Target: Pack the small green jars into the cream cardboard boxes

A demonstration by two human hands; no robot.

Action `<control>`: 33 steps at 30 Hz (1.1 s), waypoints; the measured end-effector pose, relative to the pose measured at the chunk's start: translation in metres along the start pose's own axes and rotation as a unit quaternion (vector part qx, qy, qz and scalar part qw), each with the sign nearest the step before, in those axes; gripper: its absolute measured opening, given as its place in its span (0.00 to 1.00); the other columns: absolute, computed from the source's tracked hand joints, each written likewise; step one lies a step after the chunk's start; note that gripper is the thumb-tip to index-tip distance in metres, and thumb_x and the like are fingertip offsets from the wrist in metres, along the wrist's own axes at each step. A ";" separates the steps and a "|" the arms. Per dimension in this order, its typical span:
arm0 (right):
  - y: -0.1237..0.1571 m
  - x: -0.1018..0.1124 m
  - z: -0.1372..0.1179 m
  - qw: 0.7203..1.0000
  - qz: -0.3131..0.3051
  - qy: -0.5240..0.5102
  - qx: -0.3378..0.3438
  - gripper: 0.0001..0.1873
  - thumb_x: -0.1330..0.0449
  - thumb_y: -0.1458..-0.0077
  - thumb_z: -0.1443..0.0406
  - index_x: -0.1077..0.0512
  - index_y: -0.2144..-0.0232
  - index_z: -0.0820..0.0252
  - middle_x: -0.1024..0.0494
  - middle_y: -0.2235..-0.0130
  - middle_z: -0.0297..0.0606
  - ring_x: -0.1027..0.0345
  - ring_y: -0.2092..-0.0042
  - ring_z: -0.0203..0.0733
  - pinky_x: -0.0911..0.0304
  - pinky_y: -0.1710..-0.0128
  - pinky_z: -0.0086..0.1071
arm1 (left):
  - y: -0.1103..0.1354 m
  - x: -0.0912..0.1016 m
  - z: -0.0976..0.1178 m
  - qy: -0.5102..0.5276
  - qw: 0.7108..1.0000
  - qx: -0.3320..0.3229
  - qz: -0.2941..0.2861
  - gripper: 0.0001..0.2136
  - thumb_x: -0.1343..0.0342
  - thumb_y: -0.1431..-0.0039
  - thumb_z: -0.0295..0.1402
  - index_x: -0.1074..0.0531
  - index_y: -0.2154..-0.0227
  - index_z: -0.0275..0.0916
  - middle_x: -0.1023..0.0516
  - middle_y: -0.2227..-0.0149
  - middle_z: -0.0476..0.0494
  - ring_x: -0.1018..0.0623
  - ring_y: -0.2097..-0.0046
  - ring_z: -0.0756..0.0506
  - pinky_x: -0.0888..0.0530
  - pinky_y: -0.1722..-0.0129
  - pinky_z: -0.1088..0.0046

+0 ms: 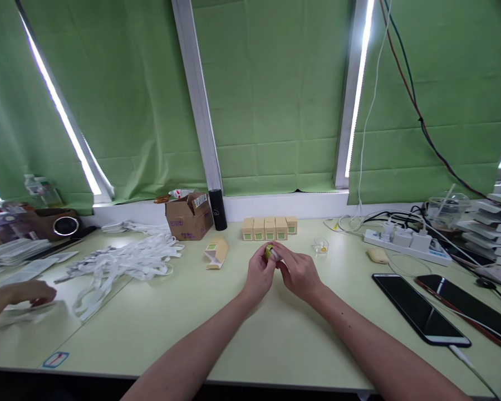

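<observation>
My left hand point(259, 274) and my right hand point(303, 274) meet over the middle of the table. Both are closed on a small green-and-white object point(269, 251), mostly covered by the fingers, so its kind cannot be made out. Just beyond the hands stands a row of several small kraft boxes point(270, 229) with green squares on their fronts. To the left, an open kraft box point(216, 252) lies with its flaps spread. On the right sits a small clear plastic container point(320, 246) with something yellow in it.
A heap of white straps point(129, 259) covers the left side, where another person's hand point(31, 292) handles something pale. Behind are a brown carton point(188, 218) and a black cylinder point(217, 210). A phone point(420, 308) and a power strip point(409, 245) with cables lie right.
</observation>
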State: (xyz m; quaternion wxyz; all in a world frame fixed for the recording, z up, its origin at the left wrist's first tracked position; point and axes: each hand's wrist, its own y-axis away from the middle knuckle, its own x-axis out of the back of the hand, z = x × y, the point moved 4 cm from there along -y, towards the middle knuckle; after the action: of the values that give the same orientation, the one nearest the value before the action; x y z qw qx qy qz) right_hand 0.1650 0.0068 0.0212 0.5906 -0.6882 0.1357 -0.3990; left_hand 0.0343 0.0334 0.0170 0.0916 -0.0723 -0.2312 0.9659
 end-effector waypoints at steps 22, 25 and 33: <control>0.002 -0.003 -0.001 0.998 -0.027 -0.043 -0.044 0.27 0.49 0.34 0.71 0.38 0.35 0.55 0.19 0.46 0.47 0.20 0.49 0.50 0.21 0.54 0.43 | -0.001 0.003 -0.008 -0.001 0.999 0.020 -0.028 0.26 0.33 0.42 0.49 0.25 0.48 0.37 0.19 0.55 0.37 0.20 0.56 0.42 0.23 0.55 0.66; 0.002 -0.004 0.000 0.997 -0.019 -0.054 -0.044 0.25 0.49 0.34 0.71 0.35 0.37 0.55 0.20 0.45 0.48 0.22 0.46 0.49 0.22 0.50 0.44 | -0.001 0.003 -0.007 0.027 0.999 0.020 -0.042 0.25 0.34 0.41 0.49 0.24 0.49 0.36 0.19 0.53 0.37 0.20 0.55 0.42 0.23 0.54 0.67; 0.004 -0.007 0.000 0.998 0.000 -0.045 -0.043 0.21 0.48 0.33 0.72 0.30 0.41 0.57 0.19 0.46 0.49 0.21 0.46 0.50 0.21 0.49 0.46 | -0.001 0.003 -0.007 0.022 0.999 0.012 -0.046 0.23 0.36 0.39 0.49 0.24 0.49 0.36 0.19 0.55 0.37 0.21 0.54 0.42 0.24 0.51 0.66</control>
State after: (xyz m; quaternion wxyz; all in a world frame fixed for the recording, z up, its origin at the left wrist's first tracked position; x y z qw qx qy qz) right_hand 0.1615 0.0103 0.0153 0.5658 -0.7302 0.1268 -0.3614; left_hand 0.0326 0.0379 0.0107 0.1414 -0.0820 -0.2209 0.9615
